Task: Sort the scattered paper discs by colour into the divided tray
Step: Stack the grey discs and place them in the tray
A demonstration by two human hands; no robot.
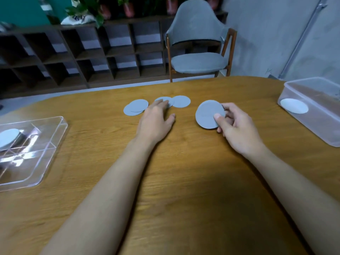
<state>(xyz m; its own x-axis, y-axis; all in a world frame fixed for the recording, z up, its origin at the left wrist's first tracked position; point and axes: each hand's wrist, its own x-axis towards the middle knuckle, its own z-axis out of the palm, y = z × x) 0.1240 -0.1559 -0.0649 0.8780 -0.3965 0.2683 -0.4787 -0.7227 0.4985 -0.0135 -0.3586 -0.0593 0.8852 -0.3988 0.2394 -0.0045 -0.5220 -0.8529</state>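
Several grey paper discs lie overlapping in a row on the wooden table past my hands. My left hand rests palm down, its fingertips on one grey disc in the middle of the row. My right hand pinches a small stack of grey discs between thumb and fingers, just above the table. The clear divided tray sits at the left edge with a pale disc in its far compartment.
A clear plastic box at the right edge holds a white disc. A grey chair stands behind the table, with dark wooden shelving and plants along the wall.
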